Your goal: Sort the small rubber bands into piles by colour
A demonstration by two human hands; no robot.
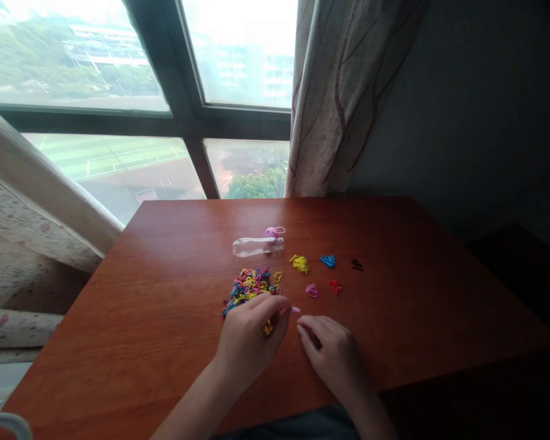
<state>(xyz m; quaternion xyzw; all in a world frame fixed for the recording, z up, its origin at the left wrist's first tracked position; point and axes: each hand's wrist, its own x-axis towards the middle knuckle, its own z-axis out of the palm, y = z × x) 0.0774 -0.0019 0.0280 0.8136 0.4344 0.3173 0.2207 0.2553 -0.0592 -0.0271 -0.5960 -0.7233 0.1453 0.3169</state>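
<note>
Seen from the head camera, a reddish-brown wooden table (165, 318) stands against a window (119, 91), with a patterned curtain (343, 91) hanging at the far right corner and another draped at the left. The left hand (250, 339) rests palm down at the near edge of a mixed pile of small coloured rubber bands (250, 287), its fingers curled over the pile's near side and touching it; a few yellow bands show under the fingertips, and something small and pink sits pinched at the tip of the fingers, though it is too small to tell exactly what it is. The right hand (332, 354) lies just beside the left, to its right, loosely curled with fingertips on the tabletop and pointing toward the left hand; whether it grips anything cannot be told. Beyond the pile, farther from the person, a clear plastic bottle (258, 246) lies on its side, and a pink cap (274, 231) sits just behind it. To the right of the pile, apart from both hands, lie small sorted clusters: yellow bands (300, 263), blue bands (329, 261), black bands (357, 264), pink bands (311, 290) and red bands (334, 286)
</note>
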